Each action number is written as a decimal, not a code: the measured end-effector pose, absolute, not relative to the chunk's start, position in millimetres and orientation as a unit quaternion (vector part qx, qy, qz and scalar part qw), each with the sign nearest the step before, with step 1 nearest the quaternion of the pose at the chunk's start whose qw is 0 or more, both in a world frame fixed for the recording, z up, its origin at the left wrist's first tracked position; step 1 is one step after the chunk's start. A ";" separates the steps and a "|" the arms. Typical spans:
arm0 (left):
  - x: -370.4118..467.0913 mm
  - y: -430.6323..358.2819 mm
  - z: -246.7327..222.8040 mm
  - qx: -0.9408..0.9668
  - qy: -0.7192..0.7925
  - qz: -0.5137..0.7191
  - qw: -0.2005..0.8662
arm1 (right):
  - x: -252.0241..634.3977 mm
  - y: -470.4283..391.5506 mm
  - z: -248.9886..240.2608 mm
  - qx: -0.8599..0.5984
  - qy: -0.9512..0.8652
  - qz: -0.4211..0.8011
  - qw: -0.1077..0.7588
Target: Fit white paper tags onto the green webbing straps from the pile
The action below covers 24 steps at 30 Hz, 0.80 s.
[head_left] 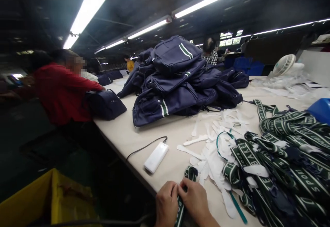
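Close to the table's near edge, my left hand (pixel 167 199) and my right hand (pixel 194 196) meet with their fingertips pinched together. Both are closed on a green lettered strap (pixel 190 173) with pale edges, which runs between them and down toward me. Its far end lies folded on the table just beyond my fingers. The exact spot that the fingertips pinch is hidden. To the right of my hands lies a heap of similar green straps (pixel 254 161) with white lettering. White strips (pixel 213 158) are scattered between that heap and my hands.
A white power bank (pixel 156 157) with a black cable lies left of my hands. Navy bags (pixel 177 79) are piled mid-table. At left, a person in red (pixel 62 89) handles another navy bag (pixel 105 104). A yellow bin (pixel 55 199) stands below. A fan (pixel 284 64) sits at back right.
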<state>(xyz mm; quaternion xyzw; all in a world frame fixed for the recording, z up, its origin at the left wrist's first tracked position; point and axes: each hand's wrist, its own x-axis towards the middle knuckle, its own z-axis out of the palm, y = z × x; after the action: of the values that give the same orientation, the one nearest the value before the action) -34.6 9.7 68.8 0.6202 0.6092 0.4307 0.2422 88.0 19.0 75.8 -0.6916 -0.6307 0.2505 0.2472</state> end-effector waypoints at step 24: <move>-44.6 18.8 16.6 0.615 0.611 0.439 0.237 | 82.4 26.5 55.9 -0.666 -0.685 0.189 0.228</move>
<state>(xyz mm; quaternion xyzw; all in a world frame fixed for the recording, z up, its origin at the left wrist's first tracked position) -44.6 18.8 16.6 0.6148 0.6106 0.4391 0.2373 82.4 26.5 55.9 -0.6658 -0.6845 0.1895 0.2284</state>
